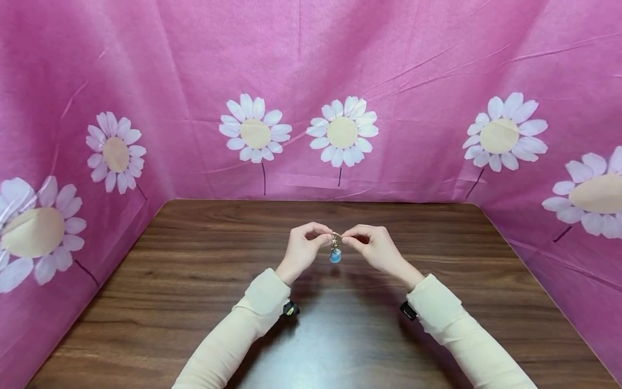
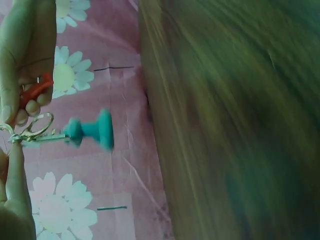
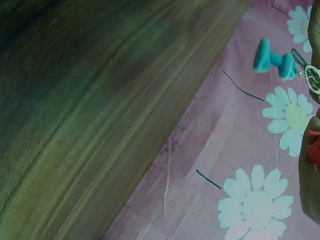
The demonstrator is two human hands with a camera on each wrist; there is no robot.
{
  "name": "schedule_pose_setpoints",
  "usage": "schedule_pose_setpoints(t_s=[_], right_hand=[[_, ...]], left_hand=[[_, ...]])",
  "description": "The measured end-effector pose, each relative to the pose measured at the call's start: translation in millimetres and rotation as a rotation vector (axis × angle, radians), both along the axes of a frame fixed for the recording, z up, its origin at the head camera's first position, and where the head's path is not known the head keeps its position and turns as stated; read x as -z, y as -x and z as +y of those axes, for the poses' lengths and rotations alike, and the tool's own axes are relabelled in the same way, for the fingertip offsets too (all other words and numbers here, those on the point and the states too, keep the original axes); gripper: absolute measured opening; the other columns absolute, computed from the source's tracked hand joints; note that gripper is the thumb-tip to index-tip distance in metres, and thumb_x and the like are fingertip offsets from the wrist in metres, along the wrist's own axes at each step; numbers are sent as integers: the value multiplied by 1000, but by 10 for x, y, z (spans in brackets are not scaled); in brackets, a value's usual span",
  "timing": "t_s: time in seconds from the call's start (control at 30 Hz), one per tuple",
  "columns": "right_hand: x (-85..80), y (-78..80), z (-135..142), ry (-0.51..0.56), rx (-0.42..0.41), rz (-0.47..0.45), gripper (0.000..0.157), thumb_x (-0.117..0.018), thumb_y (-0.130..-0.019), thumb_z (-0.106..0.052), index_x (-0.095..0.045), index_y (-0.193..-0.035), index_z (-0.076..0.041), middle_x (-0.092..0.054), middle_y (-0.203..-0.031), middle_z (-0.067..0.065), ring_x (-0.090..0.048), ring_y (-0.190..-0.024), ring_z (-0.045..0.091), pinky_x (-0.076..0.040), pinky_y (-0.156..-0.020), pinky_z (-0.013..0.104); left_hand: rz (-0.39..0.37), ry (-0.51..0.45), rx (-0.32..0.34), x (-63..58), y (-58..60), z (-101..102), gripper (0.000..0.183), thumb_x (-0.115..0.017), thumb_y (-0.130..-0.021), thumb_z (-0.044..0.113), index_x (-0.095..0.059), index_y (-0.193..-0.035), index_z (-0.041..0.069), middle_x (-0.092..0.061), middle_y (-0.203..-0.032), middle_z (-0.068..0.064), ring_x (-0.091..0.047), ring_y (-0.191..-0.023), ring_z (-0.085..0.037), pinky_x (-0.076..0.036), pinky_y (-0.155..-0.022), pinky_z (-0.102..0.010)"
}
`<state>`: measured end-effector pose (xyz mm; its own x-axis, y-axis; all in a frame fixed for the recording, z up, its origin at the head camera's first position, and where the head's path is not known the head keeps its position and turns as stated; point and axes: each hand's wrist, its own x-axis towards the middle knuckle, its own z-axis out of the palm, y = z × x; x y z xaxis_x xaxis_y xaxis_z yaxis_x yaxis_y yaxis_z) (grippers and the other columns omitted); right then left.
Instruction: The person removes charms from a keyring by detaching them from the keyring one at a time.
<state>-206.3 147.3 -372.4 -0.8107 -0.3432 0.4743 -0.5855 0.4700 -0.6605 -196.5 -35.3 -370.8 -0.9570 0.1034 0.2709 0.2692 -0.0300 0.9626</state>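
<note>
A small turquoise spool-shaped charm (image 1: 335,256) is hung from a gold-coloured metal ring with a clasp (image 1: 336,242), and both are held in the air above the brown wood-grain desk (image 1: 340,340). The ring is pinched between the thumb and the finger of the left hand (image 1: 302,252); its other side is pinched in the same way by the fingers of the right hand (image 1: 381,248). A small glossy red object (image 2: 36,91) is also kept within the curled fingers of the right hand; its form is partly covered by them, so what it is cannot be told.

On the black wrist device (image 1: 290,308) at the left cuff, a yellow mark is seen, but it is too small to be read. A second black device (image 1: 408,310) is partly covered by the right cream-coloured sleeve (image 1: 434,305).

In the left wrist view the charm is blurred, and both hands are cut off by the edge. In the right wrist view the ring and hands are also cut off. The desk is surrounded by a pink cloth (image 1: 301,48) with white daisies (image 1: 255,133), of which the outermost right one is cut.
</note>
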Motion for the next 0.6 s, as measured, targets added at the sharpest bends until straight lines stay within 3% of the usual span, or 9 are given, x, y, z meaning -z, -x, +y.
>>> schedule_pose_setpoints(t_s=[0.13, 0.27, 0.47, 0.6], right_hand=[[22, 43, 0, 36, -12, -22, 7, -69, -80, -10, -71, -87, -8, -70, -79, 2, -57, -68, 3, -48, -57, 21], [27, 67, -5, 35, -7, -31, 7, -69, -80, -9, -71, -87, -8, -69, -78, 2, -55, -66, 3, -47, -55, 22], [11, 55, -20, 20, 10, -75, 7, -68, -81, -10, -71, -87, -9, -69, -78, 3, -53, -64, 4, -45, -54, 21], [4, 27, -13, 12, 31, -115, 7, -68, -82, -11, -70, -87, -9, -69, -78, 4, -51, -63, 5, -44, -53, 20]], left_hand=[[-82, -158, 11, 122, 76, 47, 15, -63, -80, -7, -60, -91, -16, -66, -76, -6, -64, -69, -6, -56, -72, -28], [-110, -233, 18, 153, 93, 67, 17, -61, -80, -9, -58, -94, -18, -65, -75, -2, -64, -71, -7, -56, -73, -29], [-96, -176, 31, 172, 94, 42, 16, -61, -81, -9, -58, -94, -15, -62, -72, 3, -62, -68, -5, -56, -71, -26], [-51, -70, 63, 196, 108, 17, 19, -62, -81, -5, -59, -98, -12, -64, -77, -9, -61, -68, -3, -56, -71, -26]])
